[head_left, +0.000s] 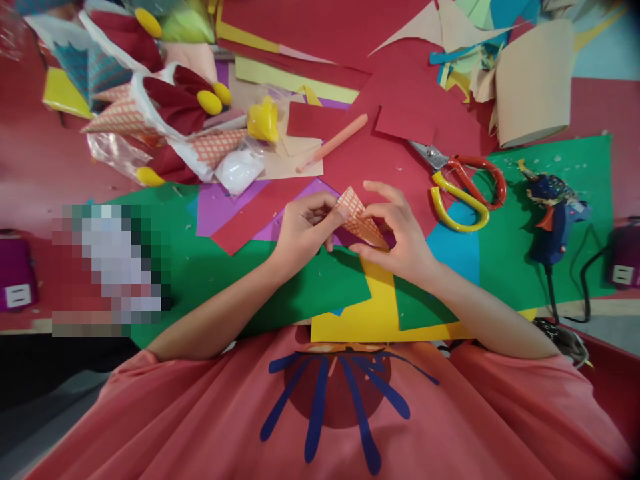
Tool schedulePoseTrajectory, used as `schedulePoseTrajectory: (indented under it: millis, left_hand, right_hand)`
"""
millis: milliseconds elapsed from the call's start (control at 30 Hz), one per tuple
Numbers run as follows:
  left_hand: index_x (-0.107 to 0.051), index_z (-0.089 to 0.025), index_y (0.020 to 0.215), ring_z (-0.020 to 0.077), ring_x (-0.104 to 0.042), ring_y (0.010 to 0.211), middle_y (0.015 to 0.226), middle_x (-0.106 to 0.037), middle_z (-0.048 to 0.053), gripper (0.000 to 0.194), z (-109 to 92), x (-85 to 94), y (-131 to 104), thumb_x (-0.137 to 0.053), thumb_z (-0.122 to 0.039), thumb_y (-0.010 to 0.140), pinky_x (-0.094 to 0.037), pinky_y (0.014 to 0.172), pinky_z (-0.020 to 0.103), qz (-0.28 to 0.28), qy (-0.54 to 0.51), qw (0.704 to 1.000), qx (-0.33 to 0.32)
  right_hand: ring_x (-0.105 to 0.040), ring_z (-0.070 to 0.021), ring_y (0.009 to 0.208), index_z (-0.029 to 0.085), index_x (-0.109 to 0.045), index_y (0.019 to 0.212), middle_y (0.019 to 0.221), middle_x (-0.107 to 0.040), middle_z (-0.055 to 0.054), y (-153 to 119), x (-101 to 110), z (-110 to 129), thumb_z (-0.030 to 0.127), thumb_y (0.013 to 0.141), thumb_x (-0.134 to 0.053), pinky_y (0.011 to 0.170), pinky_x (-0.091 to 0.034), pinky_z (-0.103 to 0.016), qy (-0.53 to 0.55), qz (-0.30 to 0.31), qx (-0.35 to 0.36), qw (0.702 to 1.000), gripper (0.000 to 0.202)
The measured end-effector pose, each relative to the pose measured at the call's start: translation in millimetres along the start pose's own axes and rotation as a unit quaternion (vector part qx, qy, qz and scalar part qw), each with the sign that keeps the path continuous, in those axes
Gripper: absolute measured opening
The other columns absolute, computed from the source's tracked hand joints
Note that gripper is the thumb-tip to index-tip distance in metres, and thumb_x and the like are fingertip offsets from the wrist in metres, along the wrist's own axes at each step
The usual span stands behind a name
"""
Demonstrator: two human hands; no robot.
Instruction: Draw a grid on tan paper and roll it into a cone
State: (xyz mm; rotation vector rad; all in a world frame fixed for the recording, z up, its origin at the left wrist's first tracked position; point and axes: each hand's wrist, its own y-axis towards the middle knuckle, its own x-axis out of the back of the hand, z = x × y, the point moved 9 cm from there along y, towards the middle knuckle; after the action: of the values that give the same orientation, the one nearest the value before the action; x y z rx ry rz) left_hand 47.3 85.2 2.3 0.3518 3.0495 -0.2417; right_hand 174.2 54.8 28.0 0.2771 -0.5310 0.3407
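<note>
Between my two hands is a small paper cone [361,220] with an orange lattice pattern, tilted with its lower end to the right. My left hand [314,223] pinches its upper left side between thumb and fingers. On the other side, my right hand [397,230] has its fingers curved, with the index fingertip touching the cone's edge and the thumb near the lower end. Green card [280,280] and purple paper [220,207] lie beneath. A rolled orange paper tube [333,143] rests just beyond my hands.
Scissors [463,183] with red and yellow handles lie right of my hands. Farther right is a blue glue gun [553,223] with a cord. Finished paper cones [125,107] with yellow ovals are piled at upper left. A beige paper cup shape [535,83] stands at upper right.
</note>
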Motion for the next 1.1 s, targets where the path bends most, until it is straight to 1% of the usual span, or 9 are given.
schedulePoseTrajectory:
  millis: [133, 300, 433, 633, 700, 800, 867, 1000, 1100]
  left_hand:
    - [-0.056, -0.017, 0.065, 0.004, -0.048, 0.028, 0.054, -0.055, -0.008, 0.032, 3.8, 1.5, 1.1, -0.076, -0.042, 0.073, -0.031, 0.026, 0.015, -0.001, -0.032, 0.999, 0.007]
    - [-0.048, -0.019, 0.068, 0.0036, -0.048, 0.027, 0.058, -0.054, -0.009, 0.036, 12.8, -1.4, 1.4, -0.075, -0.043, 0.073, -0.031, 0.025, 0.015, 0.016, -0.081, 0.996, 0.039]
    - [-0.042, -0.021, 0.071, 0.0038, -0.05, 0.031, 0.057, -0.052, -0.01, 0.038, 14.2, -3.1, 0.4, -0.072, -0.043, 0.074, -0.035, 0.029, 0.014, 0.027, -0.071, 0.995, 0.058]
    - [-0.049, -0.026, 0.102, 0.0028, -0.049, 0.034, 0.075, -0.066, -0.007, 0.044, -1.5, -3.9, -1.3, -0.078, -0.033, 0.07, -0.04, 0.033, 0.015, 0.041, -0.028, 0.999, 0.011]
    - [-0.057, -0.024, 0.099, 0.0019, -0.048, 0.035, 0.081, -0.067, -0.004, 0.036, -5.5, -5.0, -1.8, -0.077, -0.03, 0.071, -0.039, 0.032, 0.016, 0.048, -0.012, 0.999, -0.004]
    - [-0.064, -0.019, 0.081, 0.0019, -0.046, 0.035, 0.069, -0.063, -0.004, 0.016, -5.6, -4.5, -1.8, -0.074, -0.03, 0.074, -0.036, 0.03, 0.016, 0.044, 0.015, 0.999, -0.007]
    - [-0.065, -0.018, 0.075, 0.0022, -0.045, 0.033, 0.059, -0.058, -0.005, 0.015, -2.5, -1.5, -1.1, -0.073, -0.031, 0.075, -0.034, 0.031, 0.016, 0.028, 0.021, 0.999, 0.002]
    - [-0.064, -0.019, 0.074, 0.0016, -0.04, 0.028, 0.053, -0.056, -0.007, 0.016, 1.4, 9.6, 1.2, -0.073, -0.031, 0.074, -0.027, 0.027, 0.016, -0.019, 0.004, 1.0, 0.001]
    - [-0.064, -0.02, 0.075, 0.0016, -0.038, 0.027, 0.05, -0.052, -0.008, 0.014, 2.5, 14.5, 2.5, -0.073, -0.03, 0.074, -0.024, 0.026, 0.016, -0.033, 0.0, 0.999, -0.003]
  right_hand:
    - [-0.052, -0.0292, 0.127, 0.024, -0.057, 0.1, 0.132, -0.057, -0.011, 2.3, 7.1, 0.2, 0.034, 0.085, -0.063, 0.102, -0.046, -0.053, -0.023, -0.033, 0.024, 0.999, 0.019]
    - [-0.06, -0.0247, 0.116, 0.024, -0.061, 0.097, 0.121, -0.064, -0.007, 3.5, 14.4, -4.5, 0.03, 0.087, -0.061, 0.098, -0.049, -0.046, 0.022, -0.055, -0.005, 0.998, 0.012]
    - [-0.063, -0.0229, 0.11, 0.025, -0.064, 0.092, 0.115, -0.068, -0.006, 3.2, 19.9, -5.2, 0.03, 0.087, -0.062, 0.097, -0.049, -0.044, 0.035, -0.08, -0.014, 0.996, 0.007]
    - [-0.065, -0.0209, 0.103, 0.025, -0.066, 0.087, 0.109, -0.07, -0.005, 3.4, 23.7, -5.4, 0.027, 0.086, -0.064, 0.093, -0.052, -0.042, 0.034, -0.086, -0.017, 0.996, 0.003]
    - [-0.066, -0.0204, 0.102, 0.025, -0.067, 0.086, 0.108, -0.07, -0.004, 3.1, 25.1, -4.1, 0.025, 0.085, -0.065, 0.093, -0.052, -0.041, 0.036, -0.088, -0.014, 0.995, 0.002]
    - [-0.065, -0.0206, 0.103, 0.025, -0.067, 0.086, 0.109, -0.069, -0.004, 2.9, 26.1, -3.7, 0.025, 0.085, -0.065, 0.094, -0.052, -0.042, 0.044, -0.091, -0.013, 0.995, 0.002]
    - [-0.064, -0.0217, 0.108, 0.025, -0.066, 0.089, 0.112, -0.068, -0.005, 3.1, 26.0, -6.0, 0.029, 0.084, -0.067, 0.096, -0.051, -0.043, 0.054, -0.091, -0.018, 0.994, 0.006]
    - [-0.058, -0.0235, 0.12, 0.025, -0.06, 0.107, 0.122, -0.063, -0.007, 4.2, 25.4, -14.5, 0.038, 0.08, -0.072, 0.101, -0.05, -0.043, 0.098, -0.088, -0.028, 0.991, 0.032]
    - [-0.061, -0.0214, 0.114, 0.025, -0.059, 0.112, 0.118, -0.063, -0.006, 4.4, 27.3, -21.6, 0.043, 0.081, -0.07, 0.098, -0.053, -0.039, 0.108, -0.085, -0.042, 0.99, 0.038]
